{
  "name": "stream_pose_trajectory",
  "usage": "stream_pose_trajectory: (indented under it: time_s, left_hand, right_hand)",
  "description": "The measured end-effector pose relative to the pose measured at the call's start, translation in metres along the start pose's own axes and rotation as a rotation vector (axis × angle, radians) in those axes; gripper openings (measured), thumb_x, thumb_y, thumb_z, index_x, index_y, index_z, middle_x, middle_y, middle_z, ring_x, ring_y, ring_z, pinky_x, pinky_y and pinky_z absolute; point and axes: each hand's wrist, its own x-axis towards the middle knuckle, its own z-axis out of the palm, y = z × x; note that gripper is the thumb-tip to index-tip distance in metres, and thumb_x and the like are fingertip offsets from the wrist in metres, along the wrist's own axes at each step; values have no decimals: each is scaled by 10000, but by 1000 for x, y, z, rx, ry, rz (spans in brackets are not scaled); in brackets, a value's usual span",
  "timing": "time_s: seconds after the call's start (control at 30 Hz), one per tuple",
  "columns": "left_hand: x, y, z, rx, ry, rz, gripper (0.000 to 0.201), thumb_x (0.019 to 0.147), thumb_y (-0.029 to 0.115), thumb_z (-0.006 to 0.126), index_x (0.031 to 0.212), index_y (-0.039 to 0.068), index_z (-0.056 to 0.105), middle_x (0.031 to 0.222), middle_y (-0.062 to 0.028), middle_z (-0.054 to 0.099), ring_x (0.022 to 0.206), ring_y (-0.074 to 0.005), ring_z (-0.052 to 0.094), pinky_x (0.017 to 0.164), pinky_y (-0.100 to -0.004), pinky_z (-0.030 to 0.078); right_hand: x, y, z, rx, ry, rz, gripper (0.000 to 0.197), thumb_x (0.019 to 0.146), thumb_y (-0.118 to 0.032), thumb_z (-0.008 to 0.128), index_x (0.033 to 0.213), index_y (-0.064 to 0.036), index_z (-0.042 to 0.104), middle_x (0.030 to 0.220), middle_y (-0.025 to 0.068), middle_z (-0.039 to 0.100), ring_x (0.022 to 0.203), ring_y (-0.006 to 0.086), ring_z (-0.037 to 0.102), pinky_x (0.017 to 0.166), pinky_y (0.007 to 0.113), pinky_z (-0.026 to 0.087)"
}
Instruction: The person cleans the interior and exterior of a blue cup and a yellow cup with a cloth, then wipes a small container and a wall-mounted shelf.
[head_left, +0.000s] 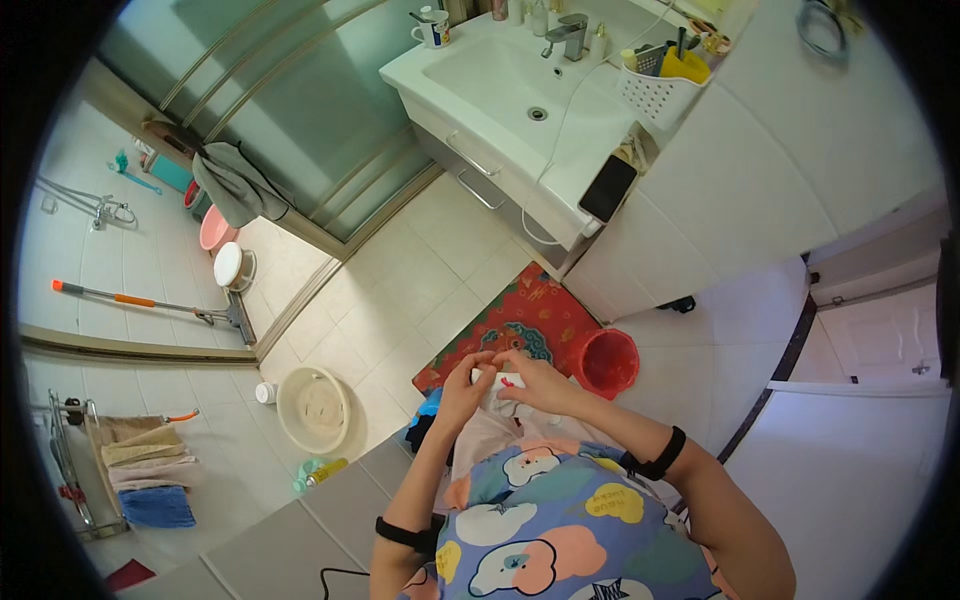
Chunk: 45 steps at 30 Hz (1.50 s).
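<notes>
Close in front of my body, both hands meet over a small white piece of cloth (489,398) with a bright pink-red spot. My left hand (464,392) has its fingers curled on the cloth's left side. From the right, my right hand (538,383) pinches it, fingertips near those of the left. What kind of cloth it is cannot be made out. Below the hands lies pale pink fabric (472,440) over my lap, beside my patterned clothing.
A red patterned mat (520,310) lies on the tiles ahead, with a red bucket (607,362) at its right. To the left stands a cream basin (314,408). Beyond are a white sink (500,85), a phone (608,188) on its edge, and a glass shower door (290,90).
</notes>
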Motion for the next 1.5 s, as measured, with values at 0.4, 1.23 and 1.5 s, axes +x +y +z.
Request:
stream_pose_trajectory:
  time_s: [0.4, 1.23, 1.5]
  left_hand:
    - [189, 76, -36, 30, -210, 184, 356, 878, 101, 617, 1220, 18, 563, 1020, -56, 630, 798, -89, 573, 705, -230, 468]
    - [522, 443, 62, 328, -791, 977, 331, 810, 35, 655, 1135, 35, 592, 1085, -81, 640, 927, -180, 619, 730, -287, 507]
    - [551, 492, 153, 115, -942, 1090, 358, 846, 87, 643, 1189, 30, 560, 1127, -107, 594, 1004, -207, 579, 821, -302, 475]
  right_hand:
    - [110, -23, -138, 94, 189, 1, 379, 823, -166, 686, 1113, -49, 473, 1056, 194, 622, 979, 365, 628, 791, 403, 490]
    - [187, -84, -284, 389, 1340, 251, 277, 795, -103, 712, 974, -33, 511, 886, 52, 569, 784, 110, 579, 708, 267, 501]
    - [204, -132, -310, 250, 1637, 368, 287, 799, -109, 691, 1006, -37, 506, 895, 123, 596, 814, 250, 619, 736, 308, 479]
